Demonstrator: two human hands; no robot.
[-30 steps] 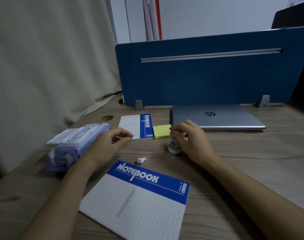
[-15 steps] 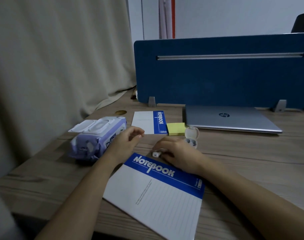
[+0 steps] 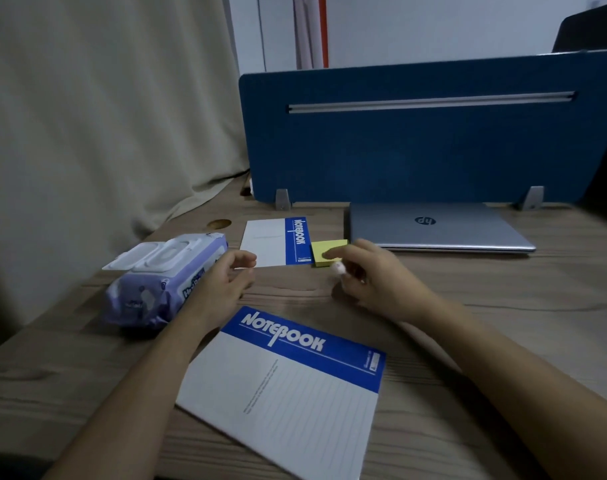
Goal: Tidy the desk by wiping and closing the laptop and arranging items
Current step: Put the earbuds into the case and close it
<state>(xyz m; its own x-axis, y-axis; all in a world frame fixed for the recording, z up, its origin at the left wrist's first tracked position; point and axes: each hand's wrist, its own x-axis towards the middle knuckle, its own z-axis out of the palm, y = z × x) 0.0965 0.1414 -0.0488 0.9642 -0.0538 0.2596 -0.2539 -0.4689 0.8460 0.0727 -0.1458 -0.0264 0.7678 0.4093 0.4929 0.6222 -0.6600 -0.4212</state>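
Note:
The silver laptop (image 3: 433, 230) lies closed at the back of the wooden desk (image 3: 503, 306). My right hand (image 3: 378, 282) hovers in front of it, by the yellow sticky-note pad (image 3: 324, 247), pinching a small white earbud (image 3: 338, 268) at its fingertips. The earbud case is hidden behind that hand. My left hand (image 3: 226, 282) rests with fingers loosely apart and holding nothing, next to the purple wet-wipes pack (image 3: 156, 282). A large blue-and-white notebook (image 3: 288, 389) lies near me. A smaller notebook (image 3: 271, 242) lies behind my left hand.
A blue desk divider (image 3: 426, 140) stands upright behind the laptop. A beige curtain (image 3: 87, 133) hangs along the desk's left side. There is a round cable hole (image 3: 219, 224) at the back left of the desk.
My right hand picked the white earbud off the desk by the large notebook and carried it back toward the sticky notes, now covering the open case. My left hand barely moved.

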